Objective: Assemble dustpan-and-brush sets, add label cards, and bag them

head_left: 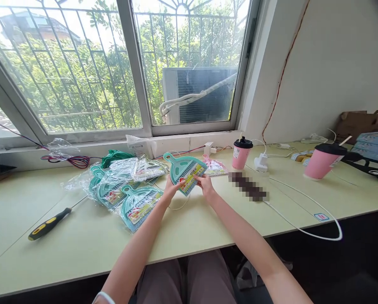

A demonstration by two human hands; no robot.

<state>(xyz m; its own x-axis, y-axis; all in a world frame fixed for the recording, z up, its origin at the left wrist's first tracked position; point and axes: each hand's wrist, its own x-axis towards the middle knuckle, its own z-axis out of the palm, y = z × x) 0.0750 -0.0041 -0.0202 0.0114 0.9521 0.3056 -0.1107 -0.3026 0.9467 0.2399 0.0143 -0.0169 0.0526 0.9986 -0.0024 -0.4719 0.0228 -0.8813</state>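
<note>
Both my hands hold one small teal dustpan-and-brush set [185,170] with a printed label, lifted a little over the pale green table [81,240]. My left hand [171,191] grips its lower left edge and my right hand [204,184] grips its lower right corner. To the left lies a pile of several similar teal sets in clear plastic bags [125,190]. A pink set in a bag [214,167] lies just behind my right hand.
A black and yellow screwdriver [51,223] lies at the left. Two pink lidded cups [241,153] [323,161] stand at the right, the second one tilted. White cables [303,211] and a charger [261,163] cross the right side. Cardboard and blue boxes [371,139] sit far right.
</note>
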